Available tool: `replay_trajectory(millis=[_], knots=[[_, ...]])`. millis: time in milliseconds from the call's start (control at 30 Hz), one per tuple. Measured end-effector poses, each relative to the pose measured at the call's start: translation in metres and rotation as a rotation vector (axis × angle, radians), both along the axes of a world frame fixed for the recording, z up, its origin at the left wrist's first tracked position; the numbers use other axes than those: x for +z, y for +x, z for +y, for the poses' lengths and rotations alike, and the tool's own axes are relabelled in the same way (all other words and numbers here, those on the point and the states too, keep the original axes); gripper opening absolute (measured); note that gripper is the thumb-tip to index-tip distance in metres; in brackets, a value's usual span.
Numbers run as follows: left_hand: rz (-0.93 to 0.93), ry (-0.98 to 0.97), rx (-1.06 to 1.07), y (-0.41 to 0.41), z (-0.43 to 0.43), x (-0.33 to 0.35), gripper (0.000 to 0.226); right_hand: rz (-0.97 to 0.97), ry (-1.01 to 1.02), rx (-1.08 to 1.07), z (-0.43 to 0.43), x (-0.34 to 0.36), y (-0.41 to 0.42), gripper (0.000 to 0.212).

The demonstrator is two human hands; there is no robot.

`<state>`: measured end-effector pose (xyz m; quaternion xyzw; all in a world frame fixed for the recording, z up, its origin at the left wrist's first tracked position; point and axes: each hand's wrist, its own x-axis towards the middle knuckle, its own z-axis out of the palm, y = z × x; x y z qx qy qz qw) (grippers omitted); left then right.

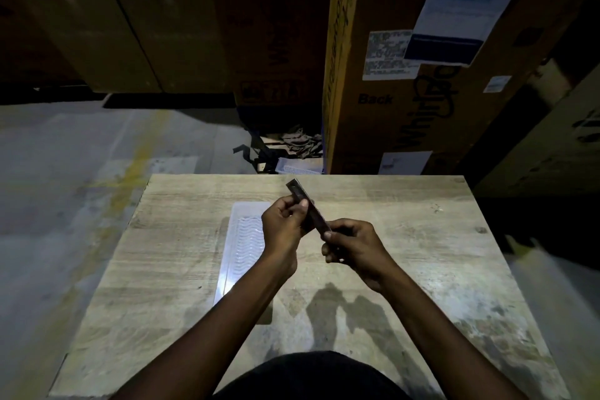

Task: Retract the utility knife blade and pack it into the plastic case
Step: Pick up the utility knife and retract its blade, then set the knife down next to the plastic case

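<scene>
I hold a dark, slim utility knife (314, 209) above the middle of the wooden table (406, 237). It slants from far left to near right. My left hand (283, 224) grips its far half, thumb pressed on the body. My right hand (352, 247) is closed around its near end. Whether any blade sticks out at the far tip I cannot tell in the dim light. The clear plastic case (242, 245) lies flat on the table under and to the left of my left hand, long side running away from me, partly hidden by my left forearm.
Tall cardboard boxes (406, 58) stand right behind the table's far edge, with more boxes (130, 26) at the back left. Concrete floor (65, 188) lies to the left. Scraps and a small white basket (295, 169) sit on the floor beyond the table.
</scene>
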<state>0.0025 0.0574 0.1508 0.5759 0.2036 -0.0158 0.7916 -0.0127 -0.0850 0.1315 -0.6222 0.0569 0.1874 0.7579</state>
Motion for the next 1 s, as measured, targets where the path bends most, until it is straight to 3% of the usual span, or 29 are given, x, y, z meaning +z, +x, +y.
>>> replay_trajectory(millis=[133, 333, 433, 533, 633, 700, 833, 1000], knots=[[-0.006, 0.081, -0.006, 0.005, -0.002, -0.001, 0.015, 0.158, 0.202, 0.034, -0.002, 0.003, -0.001, 0.012], [-0.011, 0.153, -0.009, 0.008, -0.003, -0.012, 0.011, 0.160, 0.132, 0.042, -0.005, -0.002, 0.000, 0.015], [-0.042, 0.249, -0.063, 0.009, 0.000, -0.027, 0.012, 0.081, -0.150, 0.015, -0.009, -0.014, 0.003, 0.012], [-0.096, 0.520, -0.244, 0.011, 0.008, -0.046, 0.024, 0.003, -0.483, -0.059, -0.017, -0.044, 0.005, 0.014], [-0.084, 0.733, -0.371, 0.007, 0.021, -0.066, 0.045, 0.072, -0.667, -0.111, -0.032, -0.085, 0.003, 0.011], [-0.046, 0.818, -0.417, 0.001, 0.034, -0.083, 0.048, 0.127, -0.786, -0.102, -0.044, -0.112, 0.000, 0.011], [0.081, 1.053, -0.609, -0.018, 0.056, -0.121, 0.058, 0.261, -0.953, -0.109, -0.065, -0.156, -0.006, 0.016], [0.222, 1.309, -0.825, -0.036, 0.075, -0.153, 0.074, 0.311, -1.014, -0.165, -0.075, -0.186, -0.008, 0.014]])
